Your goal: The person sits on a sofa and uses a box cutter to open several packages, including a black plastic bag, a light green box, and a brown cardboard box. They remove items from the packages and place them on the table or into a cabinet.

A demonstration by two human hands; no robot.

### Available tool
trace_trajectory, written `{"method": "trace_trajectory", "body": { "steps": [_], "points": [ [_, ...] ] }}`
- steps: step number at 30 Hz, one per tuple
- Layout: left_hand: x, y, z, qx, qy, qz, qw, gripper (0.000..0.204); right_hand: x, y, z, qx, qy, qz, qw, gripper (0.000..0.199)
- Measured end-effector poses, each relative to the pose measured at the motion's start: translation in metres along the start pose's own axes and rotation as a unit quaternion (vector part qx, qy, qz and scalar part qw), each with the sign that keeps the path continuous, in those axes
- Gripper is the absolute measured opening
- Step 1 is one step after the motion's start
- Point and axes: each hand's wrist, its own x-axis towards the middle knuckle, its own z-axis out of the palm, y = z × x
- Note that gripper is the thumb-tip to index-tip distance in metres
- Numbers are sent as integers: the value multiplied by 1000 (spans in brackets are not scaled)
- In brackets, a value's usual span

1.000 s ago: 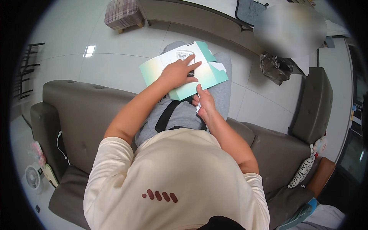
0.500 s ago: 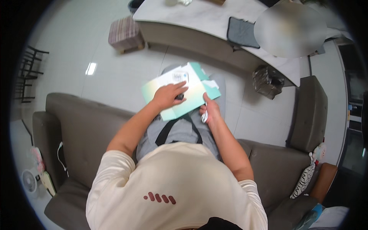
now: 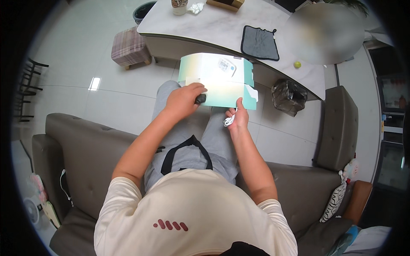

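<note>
1. Left forearm is angling up and inward; left hand [image 3: 183, 101] is curling narrow at the carton's lower left, fingers pointing right, gripping a small dark object [image 3: 200, 99].
2. Opened white-and-green carton [image 3: 224, 94] is sitting between the hands, out past the knees, its upper edge overlapping the table [image 3: 209, 30] in view.
3. Right forearm is rising almost straight; right hand [image 3: 240, 117] is closing on a bundled white cable [image 3: 229, 121] — thumb pointing up against the carton's lower right edge.
4. Versus a second ago: left fingers are bunching now, were spreading over the face.
5. Carton is running nearly level — was slanting over the lap, closer to the shirt [image 3: 192, 205].
6. Right hand is keeping its cable hold.
</note>
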Motion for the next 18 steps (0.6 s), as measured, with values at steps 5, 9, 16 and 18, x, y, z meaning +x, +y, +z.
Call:
{"method": "trace_trajectory", "body": {
  "steps": [5,9,16,18],
  "points": [
    [39,-40,24,-109,107,-143,978,45,57,-11,15,39,9,15,999,21],
    [86,-86,52,-324,214,-263,883,58,97,-13,46,75,5,31,997,23],
    [161,-133,67,-660,70,-366,653,19,171,-13,113,62,29,61,996,26],
    [178,-147,76,-625,89,-378,677,17,193,-10,121,35,34,55,997,27]
  ]
}}
